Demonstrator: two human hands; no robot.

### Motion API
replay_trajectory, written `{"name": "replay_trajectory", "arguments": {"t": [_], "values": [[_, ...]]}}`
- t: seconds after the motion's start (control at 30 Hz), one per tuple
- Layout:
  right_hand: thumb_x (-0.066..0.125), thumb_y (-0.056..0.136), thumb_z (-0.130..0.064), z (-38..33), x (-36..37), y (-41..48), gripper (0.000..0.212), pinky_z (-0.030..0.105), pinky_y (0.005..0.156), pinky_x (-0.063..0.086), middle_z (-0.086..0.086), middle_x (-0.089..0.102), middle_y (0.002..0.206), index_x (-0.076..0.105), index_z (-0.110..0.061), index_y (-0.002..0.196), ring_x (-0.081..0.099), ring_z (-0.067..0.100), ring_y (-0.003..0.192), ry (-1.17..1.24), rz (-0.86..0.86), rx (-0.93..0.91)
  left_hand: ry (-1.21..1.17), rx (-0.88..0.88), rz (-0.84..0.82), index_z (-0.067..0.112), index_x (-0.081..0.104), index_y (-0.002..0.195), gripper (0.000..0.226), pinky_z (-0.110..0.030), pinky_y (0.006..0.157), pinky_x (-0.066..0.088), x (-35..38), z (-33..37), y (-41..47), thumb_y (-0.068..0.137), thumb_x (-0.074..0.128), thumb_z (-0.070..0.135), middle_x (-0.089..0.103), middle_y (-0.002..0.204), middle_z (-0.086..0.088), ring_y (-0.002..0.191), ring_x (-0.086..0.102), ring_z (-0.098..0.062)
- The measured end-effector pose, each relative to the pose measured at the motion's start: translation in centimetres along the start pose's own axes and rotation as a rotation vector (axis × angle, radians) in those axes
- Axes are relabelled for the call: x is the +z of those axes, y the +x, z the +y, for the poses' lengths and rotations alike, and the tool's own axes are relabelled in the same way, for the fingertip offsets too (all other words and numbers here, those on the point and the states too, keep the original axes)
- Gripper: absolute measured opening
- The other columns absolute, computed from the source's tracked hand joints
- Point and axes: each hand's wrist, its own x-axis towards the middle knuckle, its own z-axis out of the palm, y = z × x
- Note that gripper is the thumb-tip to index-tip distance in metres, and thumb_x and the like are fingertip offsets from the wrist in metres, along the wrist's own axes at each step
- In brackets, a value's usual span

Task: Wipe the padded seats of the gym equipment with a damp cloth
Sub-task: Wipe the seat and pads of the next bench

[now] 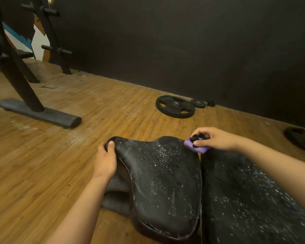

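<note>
Both hands engaged: my left hand (105, 161) gripped a far corner of the dusty black padded seat (165, 176); my right hand (217, 140) pinched the crumpled purple cloth (197, 147) opposite, the padding's length running from those fingers toward me.

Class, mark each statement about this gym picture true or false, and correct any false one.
1. The right hand holds a purple cloth at the far edge of the padded seat. True.
2. The left hand lies flat on the wooden floor. False: its fingers curl round the padded seat's far left corner.
3. White flecks speckle the padded seat. True.
4. The large weight plate stands upright on its edge. False: it lies flat on the wooden floor.
</note>
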Motion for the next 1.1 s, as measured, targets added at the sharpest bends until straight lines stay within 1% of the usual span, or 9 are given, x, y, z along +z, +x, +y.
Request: {"name": "replay_trajectory", "arguments": {"t": [0.13,0.33,0.43,0.5,0.63,0.73,0.83,0.97,1.1], "values": [[0.065,0.090,-0.026,-2.4,1.2,-3.9,0.020,0.020,0.081,0.048,-0.006,0.065,0.104,0.064,-0.025,0.109,0.062,0.012,0.094,0.035,0.022,-0.027,0.109,-0.008,-0.086,0.011,0.033,0.145,0.058,-0.041,0.110,0.033,-1.6,0.8,-2.1,0.097,0.048,0.041,0.045,0.144,-0.011,0.132,0.042,-0.031],[0.068,0.088,-0.021,-5.4,5.3,-10.3,0.017,0.006,0.059,0.039,-0.003,0.063,0.085,0.064,-0.019,0.104,0.052,-0.008,0.064,0.156,0.130,-0.099,0.172,-0.061,-0.203,0.007,0.024,0.146,0.074,-0.041,0.107,0.036,-2.6,1.7,-6.4,0.090,0.063,0.034,0.041,0.144,-0.009,0.129,0.042,-0.029],[0.072,0.083,-0.022,-5.8,8.4,-12.7,0.016,0.016,0.072,0.045,-0.005,0.067,0.087,0.065,-0.026,0.097,0.058,-0.002,0.072,0.212,0.165,-0.102,0.230,-0.123,-0.342,0.006,0.029,0.142,0.064,-0.034,0.091,0.041,-2.6,2.2,-8.9,0.093,0.060,0.034,0.045,0.119,-0.004,0.108,0.047,-0.023],[0.074,0.079,-0.024,-5.6,10.1,-13.9,0.018,0.027,0.078,0.048,-0.007,0.068,0.086,0.064,-0.031,0.091,0.062,0.005,0.078,0.238,0.191,-0.086,0.362,-0.155,-0.508,0.011,0.042,0.128,0.046,-0.038,0.091,0.045,-3.0,2.3,-10.2,0.094,0.056,0.039,0.052,0.114,-0.005,0.103,0.053,-0.023],[0.076,0.077,-0.022,-5.8,12.5,-16.2,0.019,0.028,0.069,0.044,-0.010,0.066,0.071,0.061,-0.029,0.085,0.057,0.005,0.067,0.330,0.304,-0.036,0.494,-0.132,-0.711,0.014,0.049,0.122,0.032,-0.034,0.087,0.049,-3.4,2.7,-12.1,0.098,0.049,0.036,0.059,0.117,-0.011,0.097,0.061,-0.023],[0.075,0.078,-0.014,-7.7,15.1,-18.2,0.020,0.027,0.067,0.042,0.002,0.068,0.076,0.058,-0.021,0.085,0.057,0.009,0.069,0.596,0.432,-0.012,0.510,-0.055,-0.706,0.008,0.050,0.125,0.043,-0.020,0.071,0.050,-3.2,3.1,-13.1,0.096,0.055,0.039,0.062,0.112,-0.009,0.083,0.062,-0.020],[0.075,0.078,-0.008,-9.8,20.3,-20.0,0.024,0.027,0.069,0.045,0.009,0.068,0.082,0.055,-0.018,0.087,0.060,0.011,0.074,0.871,0.486,0.042,0.545,-0.043,-0.669,0.012,0.045,0.128,0.065,-0.032,0.081,0.051,-2.9,2.1,-13.6,0.082,0.060,0.055,0.064,0.111,-0.007,0.089,0.063,-0.022],[0.074,0.079,-0.003,-11.2,27.1,-20.2,0.024,0.031,0.077,0.050,0.012,0.068,0.090,0.055,-0.009,0.093,0.064,0.012,0.080,1.168,0.457,0.249,0.423,-0.039,-0.655,0.015,0.037,0.132,0.041,-0.017,0.054,0.042,-3.4,0.2,-14.3,0.098,0.053,0.031,0.059,0.084,0.000,0.066,0.054,-0.009],[0.064,0.085,0.001,-11.1,28.8,-18.6,0.014,0.028,0.064,0.057,0.013,0.068,0.085,0.058,-0.001,0.097,0.066,0.018,0.076,1.670,0.495,0.503,0.295,-0.096,-0.642,0.015,0.041,0.133,0.036,-0.014,0.052,0.047,-3.8,-0.3,-13.9,0.100,0.048,0.026,0.061,0.114,-0.007,0.075,0.060,-0.017]]}}
